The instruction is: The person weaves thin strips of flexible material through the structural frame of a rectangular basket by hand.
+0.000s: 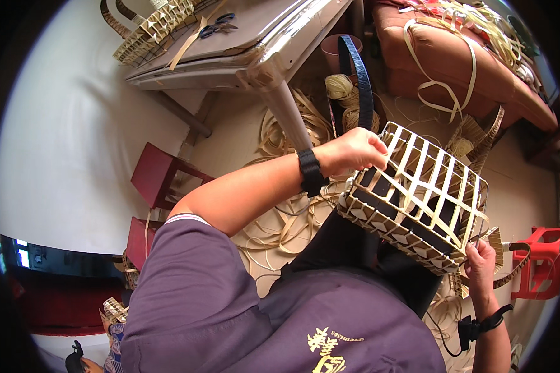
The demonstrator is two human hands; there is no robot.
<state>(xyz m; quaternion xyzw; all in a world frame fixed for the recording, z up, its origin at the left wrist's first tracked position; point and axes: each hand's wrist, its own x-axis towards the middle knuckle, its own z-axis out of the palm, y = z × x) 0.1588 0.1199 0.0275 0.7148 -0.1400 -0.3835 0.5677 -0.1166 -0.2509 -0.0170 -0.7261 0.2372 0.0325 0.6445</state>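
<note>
A rectangular basket (pixel 440 176) of pale flat strips on a wire frame rests tilted across my lap. Its strips cross in an open lattice, and diamond-shaped folds run along its near side. At the basket's far left corner, the fingers of my left hand (pixel 356 151) are pinched together on a pale strip (pixel 399 179) that slants over the lattice. My right hand (pixel 481 262) is closed at the near right corner, thumb and fingers on the edge; whether a strip end is also between them is hard to see.
Loose strips (pixel 280 233) lie in coils on the floor. Ahead stands a table (pixel 242 56) with scissors (pixel 218 25) and another woven basket (pixel 152 31). A brown sofa (pixel 438 56) bears heaped strips. A red plastic stool (pixel 540 264) is at the right, a dark red stool (pixel 155 174) at the left.
</note>
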